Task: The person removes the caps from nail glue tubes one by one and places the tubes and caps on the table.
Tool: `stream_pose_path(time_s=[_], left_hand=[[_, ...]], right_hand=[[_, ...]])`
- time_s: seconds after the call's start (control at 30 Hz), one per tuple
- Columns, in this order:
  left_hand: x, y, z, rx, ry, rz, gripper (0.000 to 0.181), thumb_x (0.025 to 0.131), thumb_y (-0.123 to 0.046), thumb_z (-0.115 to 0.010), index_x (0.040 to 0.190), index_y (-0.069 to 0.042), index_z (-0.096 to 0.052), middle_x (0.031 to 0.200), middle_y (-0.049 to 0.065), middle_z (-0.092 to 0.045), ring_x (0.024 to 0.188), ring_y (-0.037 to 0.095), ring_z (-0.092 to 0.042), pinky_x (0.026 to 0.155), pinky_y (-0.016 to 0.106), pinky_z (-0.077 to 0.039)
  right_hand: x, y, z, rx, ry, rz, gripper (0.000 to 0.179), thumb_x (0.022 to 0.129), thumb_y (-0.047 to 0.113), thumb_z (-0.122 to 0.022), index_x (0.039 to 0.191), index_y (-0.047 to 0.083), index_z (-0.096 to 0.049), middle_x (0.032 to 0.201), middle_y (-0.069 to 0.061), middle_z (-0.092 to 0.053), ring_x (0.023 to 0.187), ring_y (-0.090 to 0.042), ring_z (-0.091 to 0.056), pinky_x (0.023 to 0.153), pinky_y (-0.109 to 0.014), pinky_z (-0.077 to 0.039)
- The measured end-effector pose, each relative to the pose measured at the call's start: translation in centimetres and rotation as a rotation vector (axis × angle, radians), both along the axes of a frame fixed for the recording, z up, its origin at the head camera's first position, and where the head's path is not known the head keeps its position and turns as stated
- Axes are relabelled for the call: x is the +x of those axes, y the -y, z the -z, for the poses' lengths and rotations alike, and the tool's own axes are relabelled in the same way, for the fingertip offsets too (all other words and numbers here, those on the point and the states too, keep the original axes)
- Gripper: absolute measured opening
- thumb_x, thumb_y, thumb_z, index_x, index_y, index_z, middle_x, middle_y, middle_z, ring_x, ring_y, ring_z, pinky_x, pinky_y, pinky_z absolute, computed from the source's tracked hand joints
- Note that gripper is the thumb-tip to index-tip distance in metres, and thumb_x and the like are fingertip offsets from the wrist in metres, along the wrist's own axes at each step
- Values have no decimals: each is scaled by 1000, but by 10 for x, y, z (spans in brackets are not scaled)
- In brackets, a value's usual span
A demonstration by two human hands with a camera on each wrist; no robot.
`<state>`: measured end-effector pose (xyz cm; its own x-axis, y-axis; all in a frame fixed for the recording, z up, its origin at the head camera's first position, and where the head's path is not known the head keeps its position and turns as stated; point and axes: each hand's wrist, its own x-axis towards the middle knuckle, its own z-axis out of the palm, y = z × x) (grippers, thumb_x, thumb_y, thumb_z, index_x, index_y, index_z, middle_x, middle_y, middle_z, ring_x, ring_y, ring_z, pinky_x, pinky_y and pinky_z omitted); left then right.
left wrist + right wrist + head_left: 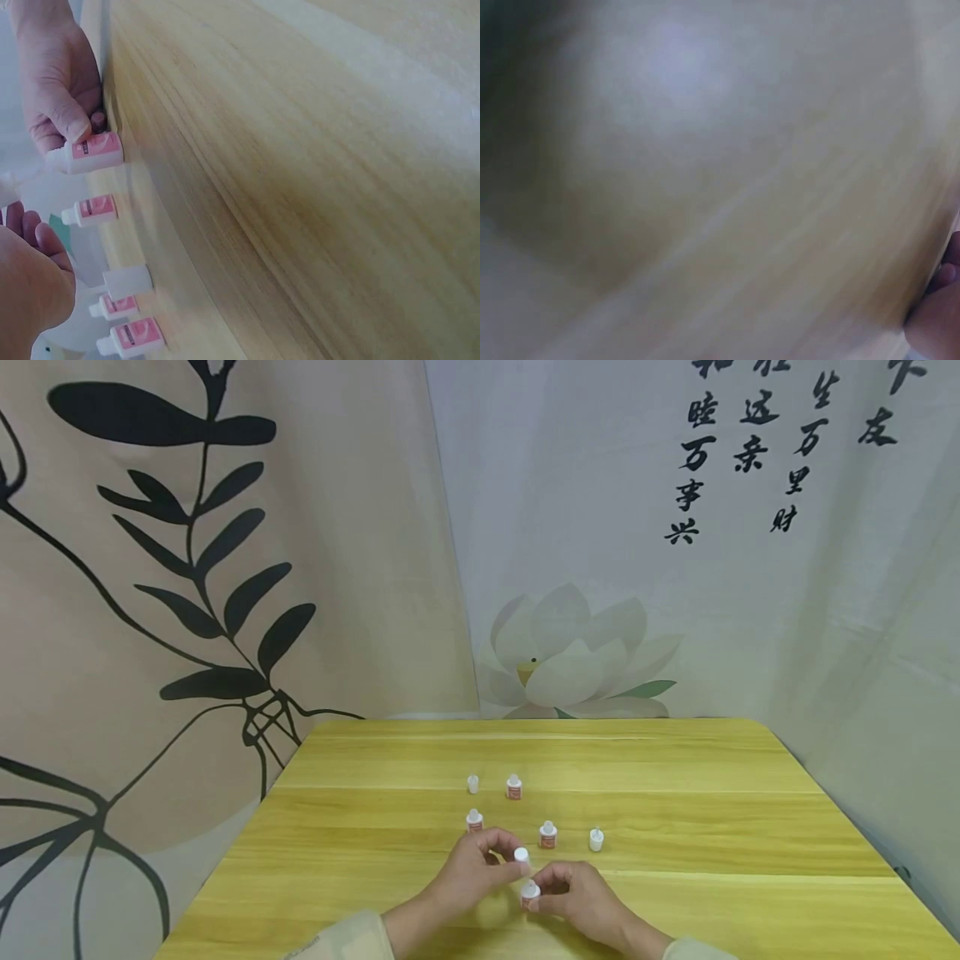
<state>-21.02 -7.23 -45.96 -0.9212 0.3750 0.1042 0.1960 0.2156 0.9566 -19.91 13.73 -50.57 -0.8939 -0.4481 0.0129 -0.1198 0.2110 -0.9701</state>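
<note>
My left hand (480,864) pinches a small white cap (521,855) between thumb and fingers, a little above a small bottle (530,895). That bottle has a pinkish-red label and a white nozzle top, and my right hand (581,897) grips it by its side. In the left wrist view, the right thumb and fingers hold the labelled bottle (94,152) near the table's surface. There the left hand (30,285) covers the lower left, with the cap (9,187) beyond its fingertips. The right wrist view is blurred; part of a hand (934,322) shows at its edge.
Three similar bottles stand on the wooden table (337,827): one at the back (513,787), one partly behind the left hand (475,821), one to the right (548,835). Loose white caps lie at the back left (472,784) and right (596,839).
</note>
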Motion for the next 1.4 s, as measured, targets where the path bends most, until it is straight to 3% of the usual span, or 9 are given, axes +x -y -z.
stream_pose_path(time_s=[0.77,1.1,1.4], left_hand=[[-2,5,-3,-62,-36,-37,16,85,-22,-78,97,-14,-70,87,-4,-64,86,13,-57,77,25,-44],[-5,7,-6,-8,-25,-55,17,86,-18,-77,99,-12,-70,90,-2,-66,87,14,-57,77,25,-44],[-14,6,-14,42,-9,-95,17,89,-16,-75,103,-9,-69,93,1,-66,84,17,-58,71,25,-49]], right_hand=[[0,0,0,3,6,3,18,86,18,-78,98,7,-72,93,-4,-73,90,-19,-66,79,-23,-52],[0,0,-1,6,7,1,16,86,18,-78,97,8,-72,92,-4,-74,90,-19,-66,78,-23,-52],[0,0,-1,-2,15,-4,16,87,18,-77,98,7,-72,94,-4,-73,90,-20,-66,78,-23,-52]])
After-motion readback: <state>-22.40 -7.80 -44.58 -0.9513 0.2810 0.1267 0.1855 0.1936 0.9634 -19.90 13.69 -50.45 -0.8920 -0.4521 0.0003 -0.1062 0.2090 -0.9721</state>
